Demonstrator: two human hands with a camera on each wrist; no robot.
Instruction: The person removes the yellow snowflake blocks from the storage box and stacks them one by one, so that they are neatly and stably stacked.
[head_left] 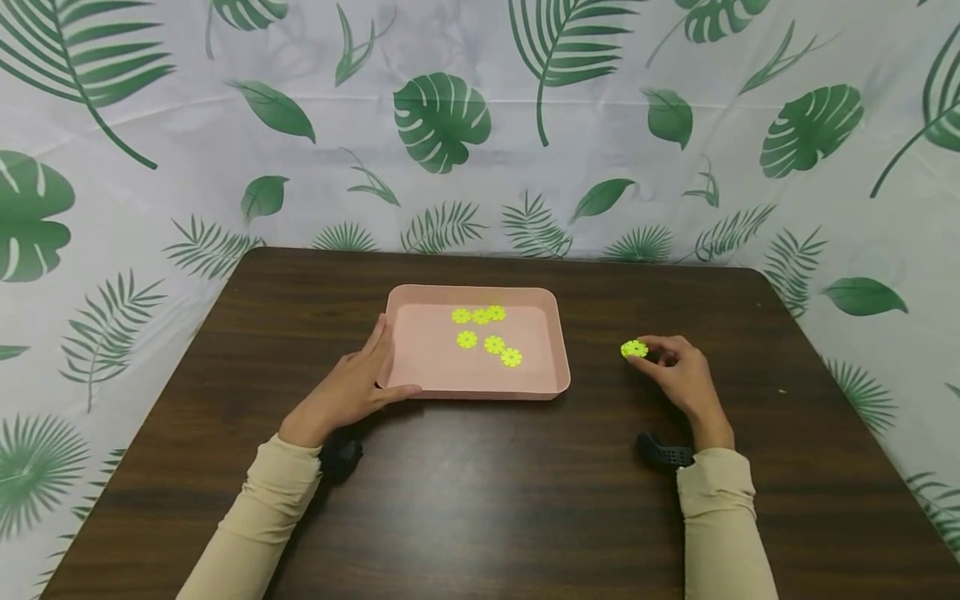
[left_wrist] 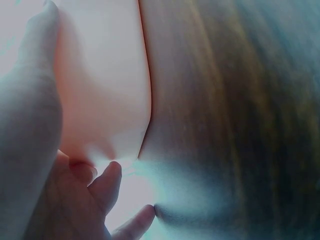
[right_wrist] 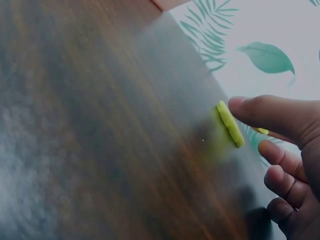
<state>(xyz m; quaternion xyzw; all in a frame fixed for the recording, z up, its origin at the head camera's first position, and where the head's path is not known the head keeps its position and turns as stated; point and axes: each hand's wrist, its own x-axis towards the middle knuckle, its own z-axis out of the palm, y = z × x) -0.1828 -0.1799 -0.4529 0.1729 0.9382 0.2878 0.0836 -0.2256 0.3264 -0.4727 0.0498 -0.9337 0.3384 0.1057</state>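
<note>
A pink tray point(head_left: 472, 392) lies on the table with several yellow-green flower-shaped discs point(head_left: 467, 339) in it. My left hand point(head_left: 347, 390) rests against the tray's left side, its thumb stretched along the front wall. In the left wrist view, the left fingers point(left_wrist: 107, 187) are fairly straight and spread beside the tray wall point(left_wrist: 107, 75). Well to the right of the tray, my right hand point(head_left: 681, 372) pinches a yellow-green flower-shaped disc point(head_left: 633, 348) between thumb and forefinger. The right wrist view shows this disc edge-on point(right_wrist: 230, 125), with a bit of yellow behind the thumb.
The dark wooden table point(head_left: 480, 492) reaches back to a white cloth with green leaf prints point(head_left: 442, 121). A black strap point(head_left: 663, 451) is on the right wrist and a black device point(head_left: 341, 457) on the left.
</note>
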